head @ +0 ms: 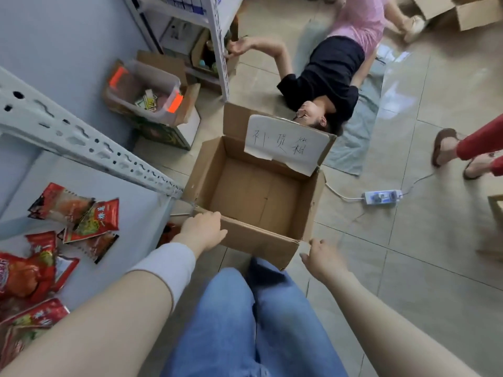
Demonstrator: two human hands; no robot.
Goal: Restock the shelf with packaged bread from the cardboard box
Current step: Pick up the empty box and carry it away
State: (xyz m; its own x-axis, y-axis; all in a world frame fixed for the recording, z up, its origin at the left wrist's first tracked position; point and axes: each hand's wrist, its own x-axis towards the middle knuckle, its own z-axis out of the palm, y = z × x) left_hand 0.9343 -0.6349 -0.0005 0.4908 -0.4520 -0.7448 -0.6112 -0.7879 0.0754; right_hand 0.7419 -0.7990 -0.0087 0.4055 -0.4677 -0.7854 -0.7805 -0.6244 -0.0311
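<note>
Left hand: your left hand (pixel 202 229) sits over the near-left corner of the open brown cardboard box (pixel 258 242). The fingers are bent down over the rim, so it holds the edge.
Right hand: your right hand (pixel 324 257) is relaxed and spread and holds nothing. It's at the box's near-right corner, touching or just short of it; can't tell which.
Why this hold: one hand at each near corner looks like steadying the box or getting ready to shift or lift it, not reaching in for stock.
Box contents: bare cardboard bottom shows, no packets visible inside.
Box placement: it stands on the beige tiled floor (pixel 408 254), flaps up and mouth open to you, close against the shelf's corner. That's probably to keep the reach from box to shelf short.
Label: a white paper sheet with handwritten characters (pixel 285 145) hangs on the far flap.
Task's thing: the red printed plastic food packets (pixel 89 221) lie flat and jumbled, some overlapping, on the pale shelf board (pixel 141 208). I take these as the bread; the print is too small to read.
Thing vs hands: the packets are left of your left hand, beside that forearm. Neither hand touches them, and they're well apart from the right hand.
Stage: unloading looks finished. What's likely left is straightening the packets and moving the empty box.
</note>
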